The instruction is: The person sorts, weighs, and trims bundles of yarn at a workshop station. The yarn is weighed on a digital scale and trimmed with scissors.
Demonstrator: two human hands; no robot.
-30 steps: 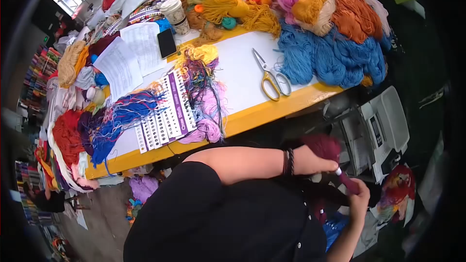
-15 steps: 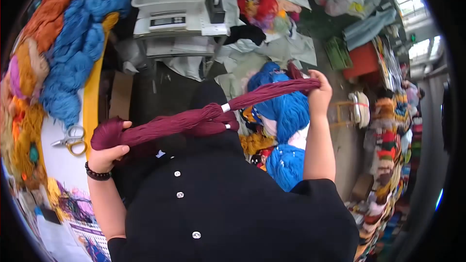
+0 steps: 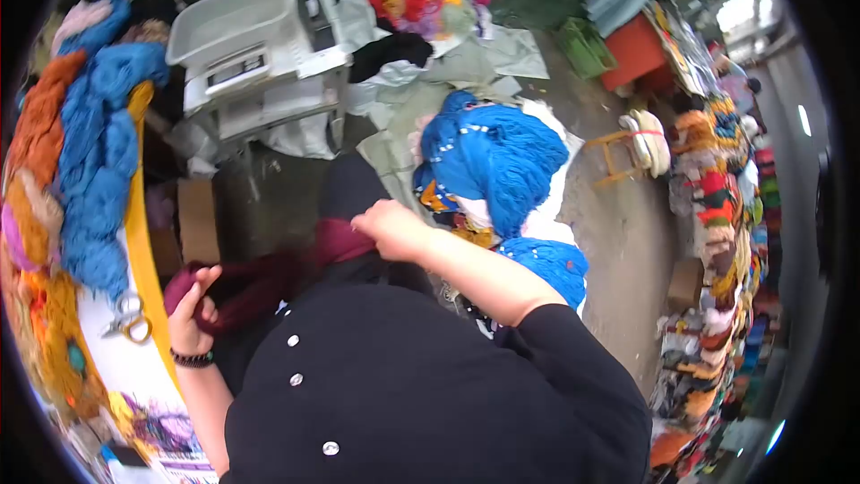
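A maroon yarn skein [image 3: 343,240] is held between my two hands and blurs with motion in its middle. Its left end loops at my left hand [image 3: 192,315], whose fingers are bent about the yarn, with a dark bead bracelet at the wrist. My right hand [image 3: 392,228] is closed on the other part of the skein, in front of my dark-clothed lap. Scissors [image 3: 131,319] with yellow-lined handles lie on the white tabletop just left of my left hand.
Blue yarn [image 3: 100,161] and orange yarn [image 3: 40,116] heap along the yellow-edged table [image 3: 154,296]. A scale with a plastic tub [image 3: 231,22] stands ahead. More blue yarn [image 3: 502,161] lies on the floor sheets. A small wooden stool [image 3: 609,157] and yarn piles are at right.
My right hand has come down and left, toward my body, so the stretched maroon skein is now slack and bunched. My left hand has dropped slightly. The view has shifted.
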